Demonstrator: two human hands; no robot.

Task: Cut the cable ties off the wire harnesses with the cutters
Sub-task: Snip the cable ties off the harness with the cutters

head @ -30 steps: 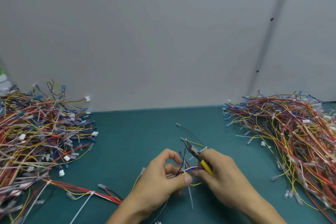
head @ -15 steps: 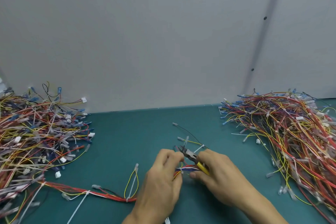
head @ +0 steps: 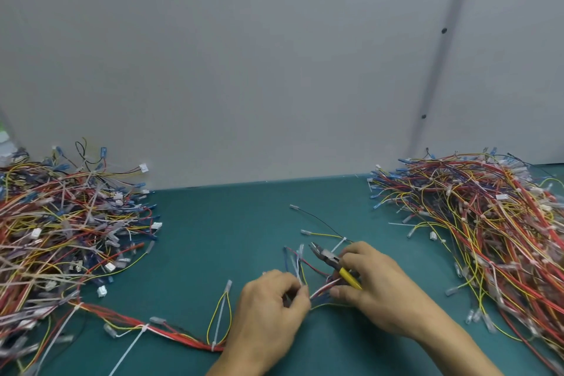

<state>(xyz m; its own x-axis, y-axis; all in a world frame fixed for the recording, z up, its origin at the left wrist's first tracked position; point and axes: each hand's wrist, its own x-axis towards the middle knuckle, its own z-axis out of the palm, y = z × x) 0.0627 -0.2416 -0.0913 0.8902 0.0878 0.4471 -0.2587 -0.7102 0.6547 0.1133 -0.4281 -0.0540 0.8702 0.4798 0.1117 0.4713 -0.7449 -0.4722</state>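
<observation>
- Nearest us, our left hand (head: pixel 271 305) lies knuckles up, low over the bench (head: pixel 229 238). Its grip is pinched on the harness (head: pixel 320 287) wires between thumb and fingertips.
- Our right hand (head: pixel 375 293) sits just beside it, palm down, its grip clenched round the yellow handles of the cutters (head: pixel 328 258). The thumb lies against the same wires, so a short span of harness runs between the two hands.
- The cutters' nose points up and away to the left, above the loose wire ends and on no tie. We cannot tell whether the jaws are parted.
- To cut well, we judge we should hold that span taut with the left hand and turn the strap clear of the wires. Then we slip one blade tip under the plastic alone and snip without nicking insulation.
- A white tie (head: pixel 340 243) shows just beyond our right fingers and looks the likeliest target.
- A second tie (head: pixel 143 328) binds the red trunk trailing left from under our left hand.
- Farther out lie the left pile (head: pixel 61 223) and the right pile (head: pixel 488 223), well apart, against the wall (head: pixel 274 70).
</observation>
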